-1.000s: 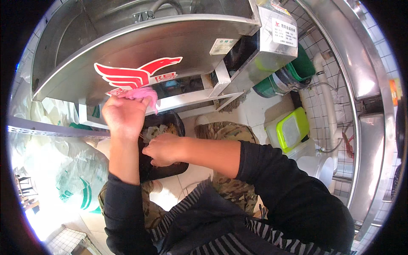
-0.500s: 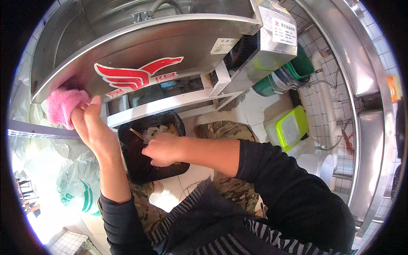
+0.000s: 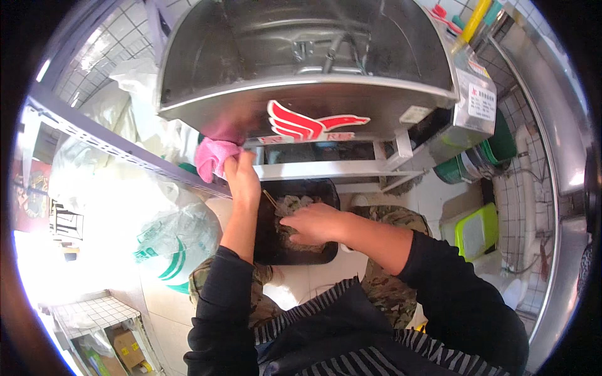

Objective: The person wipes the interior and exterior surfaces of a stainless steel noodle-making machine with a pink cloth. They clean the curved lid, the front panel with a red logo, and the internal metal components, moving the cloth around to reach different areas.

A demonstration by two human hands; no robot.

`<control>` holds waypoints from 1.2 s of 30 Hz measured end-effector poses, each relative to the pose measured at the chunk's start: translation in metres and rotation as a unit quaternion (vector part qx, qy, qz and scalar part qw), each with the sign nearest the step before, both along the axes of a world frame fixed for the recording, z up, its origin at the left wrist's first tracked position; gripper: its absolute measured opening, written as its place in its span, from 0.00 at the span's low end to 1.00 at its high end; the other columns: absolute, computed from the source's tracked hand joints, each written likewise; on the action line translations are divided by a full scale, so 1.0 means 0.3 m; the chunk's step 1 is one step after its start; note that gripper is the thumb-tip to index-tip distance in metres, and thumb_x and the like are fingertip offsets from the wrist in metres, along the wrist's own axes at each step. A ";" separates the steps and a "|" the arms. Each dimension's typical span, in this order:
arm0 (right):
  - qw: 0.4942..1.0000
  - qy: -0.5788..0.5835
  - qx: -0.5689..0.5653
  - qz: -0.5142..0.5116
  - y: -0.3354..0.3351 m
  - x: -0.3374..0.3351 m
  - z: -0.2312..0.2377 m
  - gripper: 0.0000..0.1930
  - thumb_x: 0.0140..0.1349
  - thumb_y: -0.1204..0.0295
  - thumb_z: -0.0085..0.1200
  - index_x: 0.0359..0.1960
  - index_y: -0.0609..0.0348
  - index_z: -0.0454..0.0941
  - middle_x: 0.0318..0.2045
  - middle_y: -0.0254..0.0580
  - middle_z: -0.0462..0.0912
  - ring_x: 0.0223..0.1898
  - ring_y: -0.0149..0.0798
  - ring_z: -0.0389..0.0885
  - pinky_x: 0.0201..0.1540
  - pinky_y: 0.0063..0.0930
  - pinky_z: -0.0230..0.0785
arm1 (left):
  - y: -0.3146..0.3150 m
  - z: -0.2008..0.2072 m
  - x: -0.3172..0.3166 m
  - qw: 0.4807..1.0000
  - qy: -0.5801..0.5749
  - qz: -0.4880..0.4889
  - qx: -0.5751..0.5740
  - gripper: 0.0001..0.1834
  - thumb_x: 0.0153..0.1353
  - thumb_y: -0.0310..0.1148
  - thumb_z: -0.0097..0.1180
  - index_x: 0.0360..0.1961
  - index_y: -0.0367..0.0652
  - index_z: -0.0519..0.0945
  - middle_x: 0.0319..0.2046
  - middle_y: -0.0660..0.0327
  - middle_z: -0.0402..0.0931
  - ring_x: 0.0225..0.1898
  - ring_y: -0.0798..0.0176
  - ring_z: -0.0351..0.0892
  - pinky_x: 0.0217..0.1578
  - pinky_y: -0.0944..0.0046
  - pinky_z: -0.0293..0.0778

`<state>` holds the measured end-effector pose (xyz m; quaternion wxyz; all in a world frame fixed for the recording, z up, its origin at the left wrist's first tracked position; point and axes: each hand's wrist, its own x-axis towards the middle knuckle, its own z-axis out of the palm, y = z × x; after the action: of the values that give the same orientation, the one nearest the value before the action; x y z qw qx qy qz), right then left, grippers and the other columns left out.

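My left hand is closed around a pink cloth, beside the lower left corner of a stainless-steel machine's tub. A red bird emblem marks the tub's front. My right hand reaches over a black bin on the floor, its fingers curled downward. What they hold, if anything, is hidden from view. Pale, crumpled scraps lie in the bin, with a pair of thin wooden sticks leaning at their left.
A white metal frame bar runs under the tub, just beyond the bin. On the left stand a perforated rail and bulging plastic bags. Green buckets and a lime-rimmed container are at the right.
My view has swung left, so the machine and bin appear farther right and more of the tub's inside shows. The left hand keeps the pink cloth; the right stays over the bin.
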<state>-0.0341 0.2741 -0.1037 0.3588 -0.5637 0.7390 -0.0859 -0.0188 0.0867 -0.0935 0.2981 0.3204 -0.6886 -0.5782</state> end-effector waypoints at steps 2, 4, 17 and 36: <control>1.000 -0.002 -0.014 0.002 -0.002 -0.002 0.007 0.30 0.68 0.56 0.54 0.69 0.54 0.70 0.55 0.53 0.83 0.58 0.54 0.80 0.61 0.49 0.72 | 0.004 0.038 0.018 0.998 0.051 -0.030 0.015 0.22 0.52 0.27 0.58 0.48 0.25 0.73 0.46 0.50 0.73 0.51 0.55 0.69 0.56 0.60 0.66; 1.000 -0.014 -0.003 0.000 -0.009 -0.001 0.007 0.29 0.68 0.57 0.54 0.68 0.54 0.71 0.56 0.54 0.82 0.58 0.54 0.80 0.61 0.48 0.73 | -0.012 0.085 0.023 0.983 0.144 -0.005 -0.115 0.23 0.49 0.23 0.58 0.49 0.27 0.71 0.47 0.53 0.71 0.50 0.57 0.69 0.57 0.61 0.65; 0.998 0.008 0.060 0.024 -0.107 0.038 -0.101 0.27 0.66 0.57 0.57 0.65 0.53 0.74 0.51 0.54 0.85 0.54 0.57 0.83 0.56 0.51 0.76 | -0.158 0.086 0.034 0.995 -0.060 -0.042 -0.073 0.13 0.47 0.22 0.57 0.36 0.31 0.74 0.33 0.57 0.73 0.34 0.65 0.70 0.33 0.61 0.68; 0.999 0.004 -0.043 0.009 -0.111 0.043 -0.071 0.17 0.61 0.63 0.59 0.44 0.64 0.81 0.36 0.56 0.87 0.42 0.60 0.87 0.45 0.52 0.80 | -0.222 0.099 0.028 0.996 0.024 -0.084 -0.003 0.05 0.52 0.23 0.53 0.31 0.41 0.78 0.30 0.67 0.73 0.35 0.69 0.69 0.39 0.67 0.63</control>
<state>-0.0212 0.2409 -0.1249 0.3322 -0.5858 0.7308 -0.1117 -0.0105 0.0202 -0.0639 0.2659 0.2466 -0.7073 -0.6069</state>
